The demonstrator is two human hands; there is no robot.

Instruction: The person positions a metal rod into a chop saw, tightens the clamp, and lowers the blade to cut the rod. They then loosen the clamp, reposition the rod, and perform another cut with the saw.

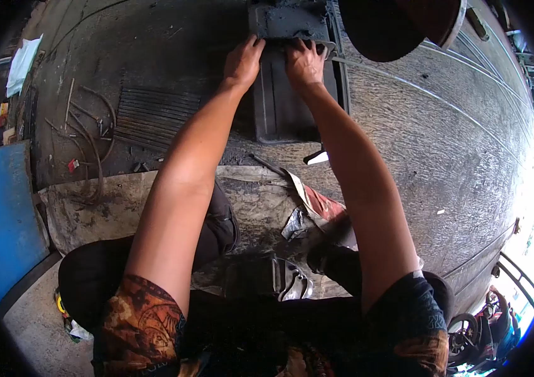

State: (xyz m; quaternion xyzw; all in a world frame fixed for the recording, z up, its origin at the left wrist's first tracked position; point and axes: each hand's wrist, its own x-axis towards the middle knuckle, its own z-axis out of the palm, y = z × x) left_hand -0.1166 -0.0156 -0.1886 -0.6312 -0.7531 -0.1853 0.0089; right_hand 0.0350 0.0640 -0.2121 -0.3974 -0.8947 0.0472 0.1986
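Both arms reach forward over a long dark rectangular tray [283,103] with raised sides. My left hand [244,61] is closed at the left end of a dark flat bar [274,42] lying across the tray. Near the bar's right end, my right hand [306,64] is closed with its fingers curled over the far edge. Dark crumbly material [289,22] is heaped beyond the bar, while the tray's near part shows a smooth dark surface. The fingertips and the bar's underside are hidden.
A row of thin dark rods [154,116] and curved rods [94,138] lie left. A large round dark object [399,25] hangs into view upper right. A red and white cloth [320,201] lies nearer me. A blue panel [3,213] stands left; a motorbike [468,336] is lower right.
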